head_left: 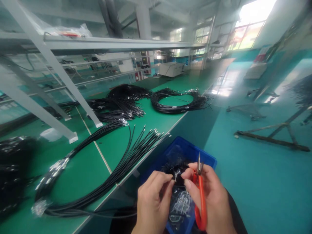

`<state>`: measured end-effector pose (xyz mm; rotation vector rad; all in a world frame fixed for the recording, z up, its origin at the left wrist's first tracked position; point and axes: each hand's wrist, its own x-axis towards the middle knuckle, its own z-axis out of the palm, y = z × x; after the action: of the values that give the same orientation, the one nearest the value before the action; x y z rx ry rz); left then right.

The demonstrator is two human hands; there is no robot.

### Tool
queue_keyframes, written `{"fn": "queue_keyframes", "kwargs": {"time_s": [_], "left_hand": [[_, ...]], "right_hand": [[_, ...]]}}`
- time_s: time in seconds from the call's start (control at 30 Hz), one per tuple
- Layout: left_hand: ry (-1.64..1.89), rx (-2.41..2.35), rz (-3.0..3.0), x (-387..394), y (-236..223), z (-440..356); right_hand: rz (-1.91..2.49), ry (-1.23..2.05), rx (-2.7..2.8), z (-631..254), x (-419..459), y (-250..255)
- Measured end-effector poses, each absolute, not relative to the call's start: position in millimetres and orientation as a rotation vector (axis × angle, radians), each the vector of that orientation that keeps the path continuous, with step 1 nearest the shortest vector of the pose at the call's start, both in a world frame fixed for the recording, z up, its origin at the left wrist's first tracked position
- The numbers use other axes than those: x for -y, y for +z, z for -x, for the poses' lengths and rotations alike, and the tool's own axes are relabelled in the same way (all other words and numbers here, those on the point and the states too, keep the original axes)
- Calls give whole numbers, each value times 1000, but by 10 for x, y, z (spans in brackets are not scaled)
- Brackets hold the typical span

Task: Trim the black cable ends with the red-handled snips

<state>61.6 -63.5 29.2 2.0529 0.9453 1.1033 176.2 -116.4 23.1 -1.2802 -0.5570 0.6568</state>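
Note:
My right hand (212, 191) is wrapped round red-handled pliers (201, 198), their narrow metal jaws pointing up. Its thumb and index finger come close together in front of the pliers. Just to the left, the thumb and index finger of my left hand (154, 195) are pinched together; what lies between them is too small to make out. Both hands are over a blue bin (207, 157) with clear plastic bags and small metal pieces (180, 204) inside. A black cable (114, 214) runs off the bench edge and passes behind my left hand.
On the green bench (80, 175) lies a looped bundle of black cables (97, 191) with metal tips. Another coil (170, 109) and heaped cables (129, 92) lie farther back. White shelf posts (65, 78) stand on the left. A wheeled metal stand (273, 138) is on the floor at right.

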Motion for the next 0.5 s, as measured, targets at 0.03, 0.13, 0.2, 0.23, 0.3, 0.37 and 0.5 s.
{"fn": "queue_keyframes", "kwargs": {"time_s": [0.03,0.13,0.2,0.23,0.3,0.37,0.5], "left_hand": [[1104,-923,-2091,637,285,-616],[1066,-887,-2170,628,266,-608],[1053,-885,-2195,622,259,-603],[1049,-882,-2204,622,258,-602],[1049,-872,-2208,628,261,-602],[1046,-858,-2183,640,275,-603],[982,-877,-1991,644,322,-589]], "right_hand": [[1276,660,574,-1773,1171,249],[1280,651,678,-1786,1166,247],[1292,627,717,-1771,1151,220],[1299,613,716,-1758,1144,207],[1321,591,703,-1733,1128,185],[1349,587,718,-1723,1111,166],[1435,551,754,-1771,1081,118]]}}
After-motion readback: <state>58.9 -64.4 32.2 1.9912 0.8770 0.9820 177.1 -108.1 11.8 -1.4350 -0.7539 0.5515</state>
